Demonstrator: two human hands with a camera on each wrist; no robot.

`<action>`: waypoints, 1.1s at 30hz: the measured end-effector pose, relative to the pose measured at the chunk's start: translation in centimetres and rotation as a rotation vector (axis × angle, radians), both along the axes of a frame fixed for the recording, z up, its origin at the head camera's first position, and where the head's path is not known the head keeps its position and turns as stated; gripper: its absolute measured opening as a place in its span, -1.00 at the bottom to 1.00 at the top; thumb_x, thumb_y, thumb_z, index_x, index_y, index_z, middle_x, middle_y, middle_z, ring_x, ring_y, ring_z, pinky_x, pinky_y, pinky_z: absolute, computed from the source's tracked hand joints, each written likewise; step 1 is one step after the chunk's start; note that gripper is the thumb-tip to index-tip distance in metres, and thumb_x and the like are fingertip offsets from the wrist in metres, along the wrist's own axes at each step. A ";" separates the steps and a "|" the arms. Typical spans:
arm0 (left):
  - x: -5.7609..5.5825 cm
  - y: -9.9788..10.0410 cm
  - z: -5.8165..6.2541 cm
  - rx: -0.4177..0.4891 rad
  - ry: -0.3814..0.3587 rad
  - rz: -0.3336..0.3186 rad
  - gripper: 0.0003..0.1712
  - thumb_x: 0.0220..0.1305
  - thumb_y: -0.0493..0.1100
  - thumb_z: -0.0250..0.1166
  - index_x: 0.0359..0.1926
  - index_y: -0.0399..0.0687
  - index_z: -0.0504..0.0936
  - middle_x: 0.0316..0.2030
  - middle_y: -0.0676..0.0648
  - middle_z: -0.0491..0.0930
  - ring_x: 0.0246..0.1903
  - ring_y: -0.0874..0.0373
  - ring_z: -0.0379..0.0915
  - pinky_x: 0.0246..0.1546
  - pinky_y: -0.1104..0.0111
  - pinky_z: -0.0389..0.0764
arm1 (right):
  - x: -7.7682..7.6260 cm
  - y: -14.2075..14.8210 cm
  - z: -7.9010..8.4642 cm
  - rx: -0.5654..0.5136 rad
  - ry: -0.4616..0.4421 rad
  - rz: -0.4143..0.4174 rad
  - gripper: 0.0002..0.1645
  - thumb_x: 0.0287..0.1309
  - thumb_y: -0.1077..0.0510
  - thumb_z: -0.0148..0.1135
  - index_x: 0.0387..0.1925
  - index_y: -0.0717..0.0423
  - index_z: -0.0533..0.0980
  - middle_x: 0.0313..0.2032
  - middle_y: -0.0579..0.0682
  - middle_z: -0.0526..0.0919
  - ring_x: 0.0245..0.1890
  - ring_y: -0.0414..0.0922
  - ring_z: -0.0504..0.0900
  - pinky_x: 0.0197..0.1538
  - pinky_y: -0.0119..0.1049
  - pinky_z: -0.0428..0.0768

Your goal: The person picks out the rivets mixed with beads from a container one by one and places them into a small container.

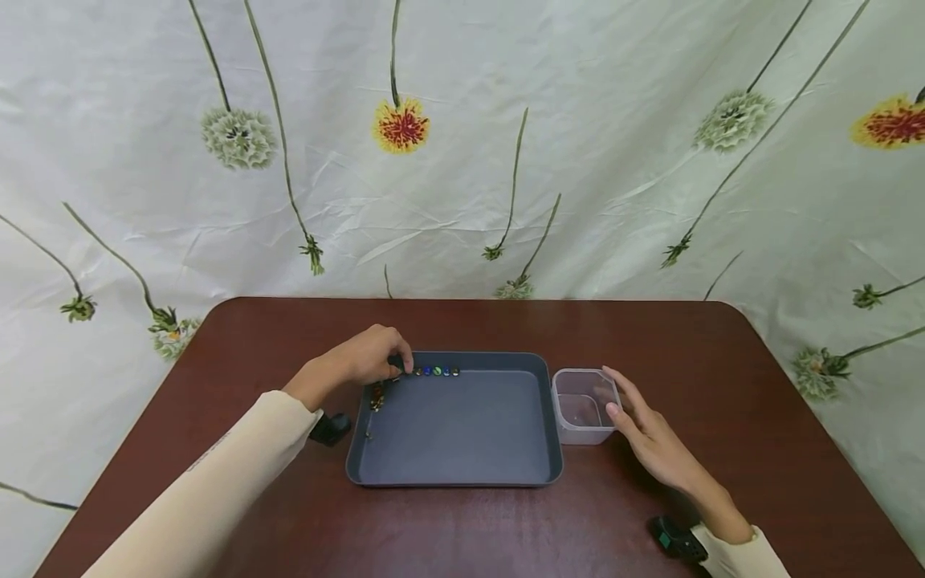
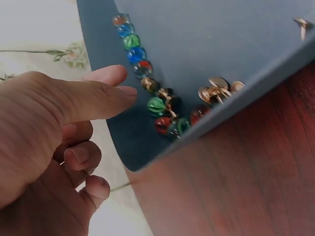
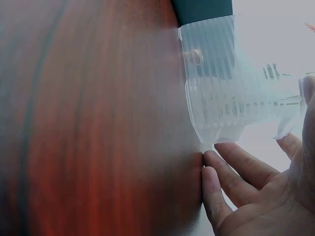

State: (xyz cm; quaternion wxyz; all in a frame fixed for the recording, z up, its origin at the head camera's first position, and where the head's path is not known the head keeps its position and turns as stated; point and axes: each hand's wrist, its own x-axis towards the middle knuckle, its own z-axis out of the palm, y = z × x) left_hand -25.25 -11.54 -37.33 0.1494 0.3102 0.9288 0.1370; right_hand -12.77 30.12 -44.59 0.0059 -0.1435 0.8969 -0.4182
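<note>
Marbles point(image 1: 437, 371) line the tray point(image 1: 462, 437) at its far-left corner, where the left hand point(image 1: 364, 357), fingers narrowed, grasp impossible to tell, should work gently, while the right hand point(image 1: 654, 445) pinches the tub point(image 1: 581, 434) right of the tray.

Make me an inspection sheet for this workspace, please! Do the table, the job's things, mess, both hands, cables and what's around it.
Surface: reddish-brown table, shiny near the front.
Job's things: grey tray; marbles lined along its far side and round the left corner; brass-coloured pins near its left side, some among the marbles; clear tub close beside the tray's right edge.
Clutter: nothing seen.
Left grip: the person's left hand, at the tray's far left corner beside the marbles; cannot tell if it pinches anything.
Right grip: the person's right hand, thumb and forefinger at the tub's right side, seemingly touching it.
Cables: nothing seen.
Surroundings: pale flower-printed cloth behind the table.
</note>
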 end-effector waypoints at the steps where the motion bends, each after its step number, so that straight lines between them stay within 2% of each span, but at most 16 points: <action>1: 0.0 -0.2 -0.1 -0.003 0.002 0.001 -0.79 0.11 -0.39 0.27 -0.34 -0.01 0.73 -0.13 -0.03 0.67 -0.03 0.01 0.52 -0.07 0.13 0.57 | 0.0 -0.1 0.0 -0.005 -0.001 -0.003 -0.35 0.44 0.07 -0.15 0.46 -0.19 -0.09 0.29 0.13 0.34 0.18 0.14 0.46 0.03 0.13 0.49; 6: 0.0 -0.5 -0.4 -0.015 -0.004 -0.001 -0.77 0.11 -0.40 0.27 -0.36 0.02 0.74 -0.13 -0.03 0.66 -0.08 0.04 0.54 -0.19 0.22 0.58 | 0.0 -0.1 -0.1 -0.020 -0.005 -0.012 -0.35 0.43 0.07 -0.14 0.45 -0.23 -0.07 0.31 0.08 0.32 0.19 0.11 0.45 0.04 0.14 0.49; 13: 0.0 -0.5 -0.3 -0.036 -0.006 0.010 -0.76 0.10 -0.40 0.28 -0.36 0.04 0.74 -0.08 -0.05 0.64 -0.02 -0.01 0.53 -0.23 0.25 0.58 | 0.0 0.0 0.0 -0.013 -0.002 -0.004 -0.34 0.43 0.08 -0.14 0.45 -0.21 -0.08 0.32 0.12 0.28 0.20 0.16 0.42 0.04 0.19 0.47; 24: -0.1 -0.5 -0.9 -0.087 -0.013 0.095 -0.86 0.07 -0.28 0.37 -0.33 0.06 0.73 -0.03 -0.08 0.61 -0.13 0.06 0.53 -0.32 0.30 0.57 | -0.1 -0.1 0.1 0.010 0.008 0.007 -0.33 0.43 0.11 -0.15 0.46 -0.20 -0.10 0.26 0.15 0.38 0.19 0.14 0.45 0.04 0.15 0.48; 33: -0.3 -0.4 -1.2 -0.069 -0.010 0.097 -0.90 0.01 -0.25 0.43 -0.38 0.00 0.72 -0.23 -0.01 0.64 -0.26 0.14 0.52 -0.33 0.32 0.57 | -0.1 0.0 0.0 -0.002 0.005 0.010 -0.32 0.42 0.16 -0.13 0.46 -0.15 -0.10 0.26 0.18 0.37 0.18 0.18 0.44 0.04 0.21 0.47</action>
